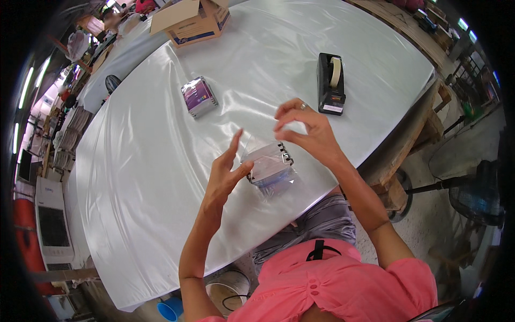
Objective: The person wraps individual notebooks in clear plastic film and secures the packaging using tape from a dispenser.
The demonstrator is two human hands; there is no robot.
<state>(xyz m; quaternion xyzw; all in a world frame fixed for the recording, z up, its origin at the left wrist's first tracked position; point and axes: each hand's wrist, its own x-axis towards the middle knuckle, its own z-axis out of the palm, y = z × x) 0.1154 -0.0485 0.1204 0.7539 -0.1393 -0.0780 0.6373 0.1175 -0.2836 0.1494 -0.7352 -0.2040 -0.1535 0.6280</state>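
A small stack of wire-bound notebooks (266, 163) in a clear plastic bag lies before me near the table's front edge. Loose clear film (276, 188) sticks out on its near side. My left hand (221, 176) is open at the stack's left, index finger stretched up and thumb at the stack's edge. Over the far right corner, my right hand (308, 131) has thumb and index finger brought together in a pinch. Whatever those fingertips hold, if anything, is too fine to make out. A second wrapped notebook stack (199, 97) with a purple cover lies farther left.
A black tape dispenser (331, 83) stands at the right on the white sheet-covered table (145, 177). An open cardboard box (190, 24) sits at the far edge. Beyond the table's right edge stands a black fan (475, 193). A bucket (229, 290) is below the front edge.
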